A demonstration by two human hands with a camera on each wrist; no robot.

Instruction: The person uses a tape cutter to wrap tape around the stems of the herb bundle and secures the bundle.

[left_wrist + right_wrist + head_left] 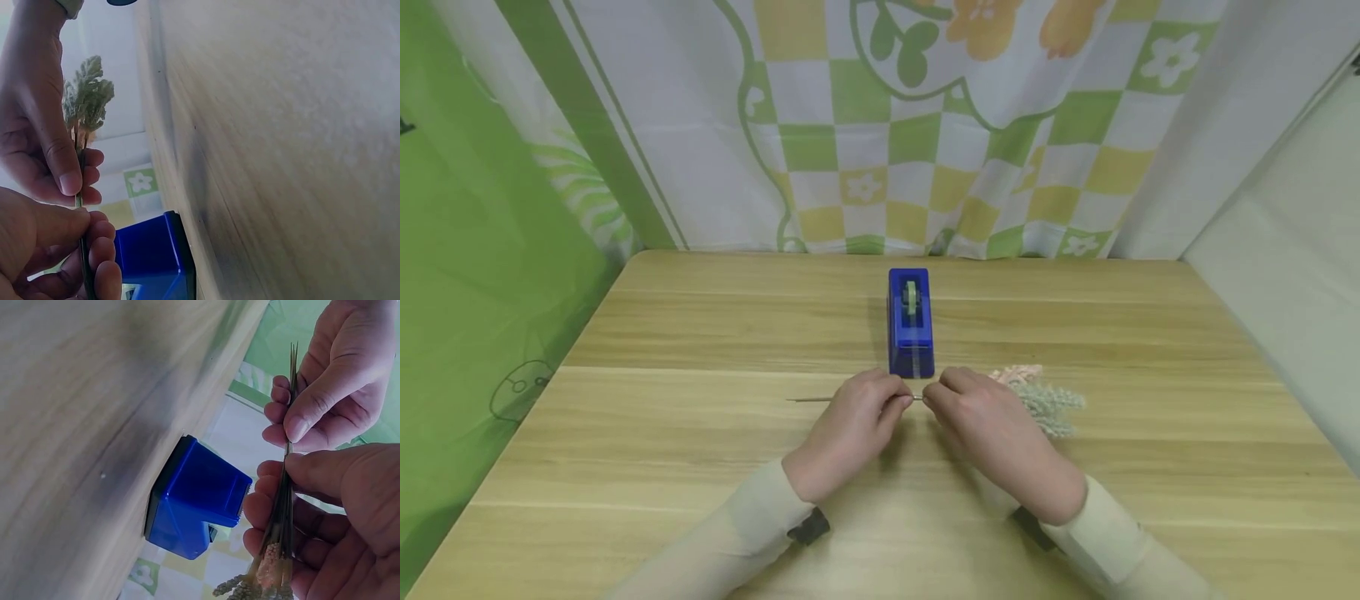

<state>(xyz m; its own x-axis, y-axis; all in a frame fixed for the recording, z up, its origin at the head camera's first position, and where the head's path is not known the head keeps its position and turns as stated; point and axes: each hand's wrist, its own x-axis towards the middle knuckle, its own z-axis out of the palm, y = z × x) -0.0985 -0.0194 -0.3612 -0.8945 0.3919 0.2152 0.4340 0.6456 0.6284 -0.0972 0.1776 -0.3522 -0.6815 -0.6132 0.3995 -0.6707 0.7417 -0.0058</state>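
Note:
A thin bunch of dried flower stems is held level above the table by both hands. Its pale green and pink heads [1045, 404] stick out past the right hand, and the bare stem ends [808, 400] reach out to the left. My left hand [857, 421] pinches the stems between thumb and fingers. Close beside it, my right hand [992, 429] pinches them nearer the heads. In the right wrist view the stems [282, 506] run through both grips. Just beyond the hands stands a blue tape dispenser [912, 354] with a roll of tape in it.
The wooden table [700, 333] spreads out on all sides of the hands. A patterned curtain [925, 167] hangs behind its far edge. Green cloth [482, 275] hangs at the left, with a dark thin cable [505, 408] near the table's left edge.

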